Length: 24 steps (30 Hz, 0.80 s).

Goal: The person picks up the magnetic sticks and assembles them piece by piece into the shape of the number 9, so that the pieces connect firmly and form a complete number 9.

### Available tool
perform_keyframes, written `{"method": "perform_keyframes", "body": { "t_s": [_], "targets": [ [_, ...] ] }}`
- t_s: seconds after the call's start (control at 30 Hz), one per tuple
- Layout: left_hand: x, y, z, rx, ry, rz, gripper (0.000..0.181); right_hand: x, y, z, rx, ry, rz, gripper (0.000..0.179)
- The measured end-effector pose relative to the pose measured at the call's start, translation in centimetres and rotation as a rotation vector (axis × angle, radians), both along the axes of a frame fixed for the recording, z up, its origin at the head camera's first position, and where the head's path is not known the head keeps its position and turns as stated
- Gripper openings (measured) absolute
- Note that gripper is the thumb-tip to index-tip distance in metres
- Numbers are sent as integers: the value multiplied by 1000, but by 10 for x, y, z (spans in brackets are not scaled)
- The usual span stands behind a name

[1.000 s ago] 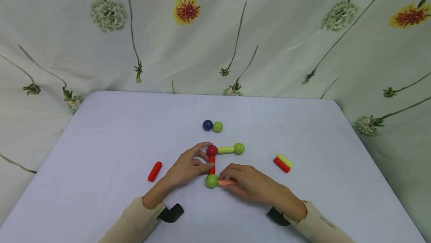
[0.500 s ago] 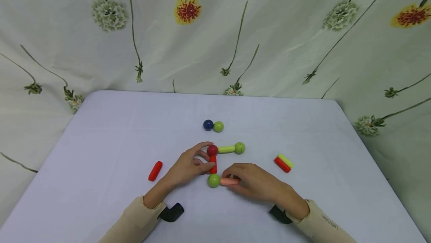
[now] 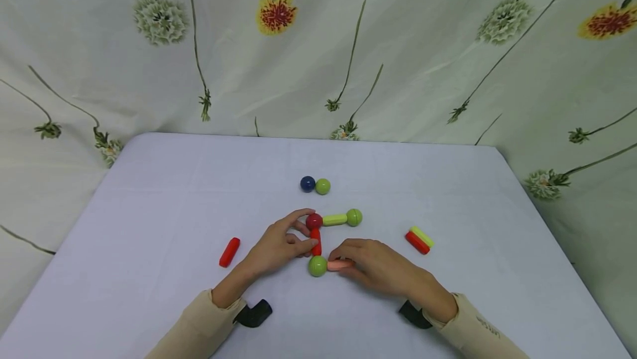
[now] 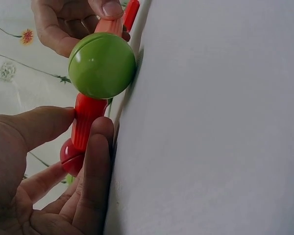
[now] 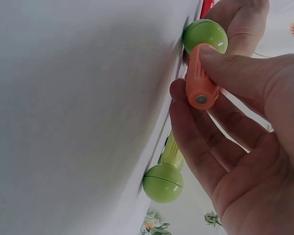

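My left hand (image 3: 280, 243) grips a red rod (image 4: 88, 117) between thumb and fingers, its index finger reaching to the dark red ball (image 3: 314, 221) at the rod's far end. A green ball (image 3: 317, 266) sits at the near end of that rod. My right hand (image 3: 370, 265) pinches an orange rod (image 5: 200, 81) whose one end touches this green ball; a round metal disc shows on its free end in the right wrist view. From the dark red ball a yellow-green rod (image 3: 334, 219) runs right to another green ball (image 3: 354, 217).
A dark blue ball (image 3: 307, 184) and a green ball (image 3: 323, 186) lie side by side farther back. One loose red rod (image 3: 229, 252) is at the left. Right of my hands, a red rod (image 3: 417, 242) lies against a yellow rod (image 3: 422, 236). A flower-print cloth hangs behind the table.
The near green ball and the orange rod have shifted slightly right and away from me, the red rod's near end swinging with them. Both hands keep their grip.
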<state>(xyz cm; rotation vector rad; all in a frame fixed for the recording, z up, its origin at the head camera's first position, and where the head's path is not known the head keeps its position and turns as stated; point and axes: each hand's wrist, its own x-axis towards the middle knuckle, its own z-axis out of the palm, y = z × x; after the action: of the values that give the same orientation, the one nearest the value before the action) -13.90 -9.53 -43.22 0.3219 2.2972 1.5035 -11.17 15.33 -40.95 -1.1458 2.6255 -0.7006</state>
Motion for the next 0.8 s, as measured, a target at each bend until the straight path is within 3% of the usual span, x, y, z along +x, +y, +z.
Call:
{"method": "perform_keyframes", "body": {
  "t_s": [0.3, 0.43, 0.67, 0.8],
  "targets": [
    [0, -4, 5, -61, 28, -65, 69, 0, 1, 1, 7, -14, -5, 26],
    [2, -5, 11, -108, 68, -142, 62, -1, 1, 1, -3, -11, -1, 24],
    [10, -2, 16, -171, 162, -334, 43, -1, 2, 2, -10, -15, -11, 23],
    [16, 3, 16, -257, 202, -375, 36, 0, 2, 2, -25, -13, -12, 23]
  ]
}}
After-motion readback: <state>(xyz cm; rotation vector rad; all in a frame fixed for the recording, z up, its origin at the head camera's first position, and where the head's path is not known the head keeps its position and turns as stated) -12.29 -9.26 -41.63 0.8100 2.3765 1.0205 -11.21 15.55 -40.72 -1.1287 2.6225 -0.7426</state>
